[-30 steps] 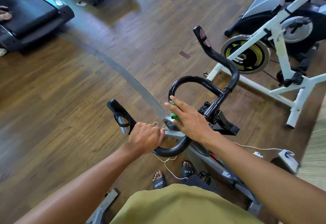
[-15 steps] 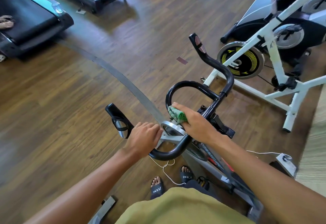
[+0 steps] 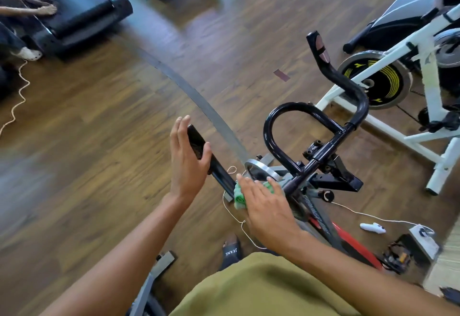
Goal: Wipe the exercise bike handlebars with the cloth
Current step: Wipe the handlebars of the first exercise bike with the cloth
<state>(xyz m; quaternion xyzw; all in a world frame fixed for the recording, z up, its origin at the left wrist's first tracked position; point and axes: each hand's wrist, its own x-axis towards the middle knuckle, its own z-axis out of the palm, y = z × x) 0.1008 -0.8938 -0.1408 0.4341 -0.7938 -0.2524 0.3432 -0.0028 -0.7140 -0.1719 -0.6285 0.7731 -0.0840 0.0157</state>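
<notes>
Releasing the handlebars (image 3: 296,105), I'm opening my left hand (image 3: 188,164) to clear the way; right hand (image 3: 270,210), fingers straight, is pressing cloth (image 3: 239,195) on them.

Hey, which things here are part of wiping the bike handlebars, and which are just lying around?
For the job: green cloth, black handlebars, left hand, right hand.
Just lying about: white bike, treadmill, pedal on the floor.

The black sandal (image 3: 231,253) strap is showing white letters reading "JEANE"; lettering along the bike frame (image 3: 319,220) is blurring past reading.
</notes>
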